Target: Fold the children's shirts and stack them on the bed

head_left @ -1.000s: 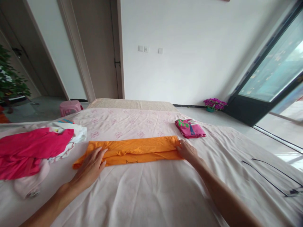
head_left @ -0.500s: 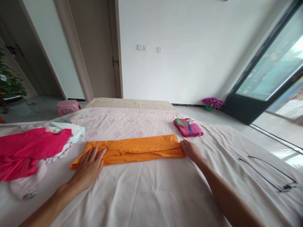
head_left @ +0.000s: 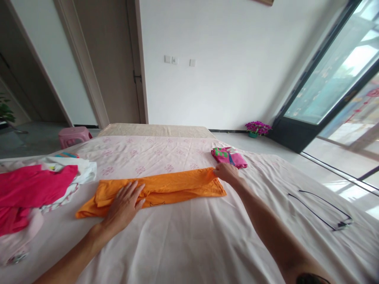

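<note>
An orange garment (head_left: pixel 177 184), folded into a long strip, lies across the bed in front of me. Part of a black line drawing shows on its near edge. My left hand (head_left: pixel 126 203) rests flat on the strip, left of its middle, with the fingers stretched out. At the far right corner, my right hand (head_left: pixel 227 172) is closed on the orange cloth and pulls it slightly up. Just beyond that hand sits a folded pink garment (head_left: pixel 233 158) with green and blue patches.
A loose heap of red and white clothes (head_left: pixel 38 181) lies at the left. Glasses (head_left: pixel 321 209) rest with their temples open on the pale sheet (head_left: pixel 189 244) at the right. Beyond the bed are a pink stool (head_left: pixel 75 135) and purple flowers (head_left: pixel 257 128) in a green pot.
My right hand has shifted from the strip's right end to its far right corner and taken hold there. My left hand has slid right along the cloth. The view has turned slightly right.
</note>
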A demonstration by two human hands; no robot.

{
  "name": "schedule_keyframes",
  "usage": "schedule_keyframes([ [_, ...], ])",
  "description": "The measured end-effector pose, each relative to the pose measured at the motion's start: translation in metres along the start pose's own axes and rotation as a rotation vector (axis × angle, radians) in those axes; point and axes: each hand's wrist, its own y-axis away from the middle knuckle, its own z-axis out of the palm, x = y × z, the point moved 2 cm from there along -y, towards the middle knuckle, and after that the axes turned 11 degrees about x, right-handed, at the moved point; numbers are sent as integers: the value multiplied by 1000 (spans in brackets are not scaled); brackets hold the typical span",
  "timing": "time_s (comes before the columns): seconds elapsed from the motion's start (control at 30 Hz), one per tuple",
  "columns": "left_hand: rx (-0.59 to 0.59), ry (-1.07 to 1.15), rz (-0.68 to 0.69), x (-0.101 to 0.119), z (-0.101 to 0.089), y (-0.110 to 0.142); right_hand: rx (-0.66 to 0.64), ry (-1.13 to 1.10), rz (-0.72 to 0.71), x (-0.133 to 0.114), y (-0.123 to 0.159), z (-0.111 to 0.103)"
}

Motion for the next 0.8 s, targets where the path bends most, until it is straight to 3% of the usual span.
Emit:
schedule_keyframes([
  [0.13, 59, -61, 26, 0, 4, 5, -65, -532, 102, -5, -8, 11],
  [0.2, 86, -92, 34, -1, 6, 6, -67, -660, 147, -3, -4, 22],
  [0.33, 108, -134, 55, -2, 10, 6, 33, -413, 137, 10, 11, 36],
  [0.5, 112, -146, 56, -3, 12, 2, 36, 30, -47, 14, 23, 33],
  [0.7, 150, -143, 51, -4, 16, 4, 120, 138, -207, 1, 29, 29],
  [0.8, 149, -149, 61, -5, 18, 5, 153, 104, -177, -4, 32, 32],
])
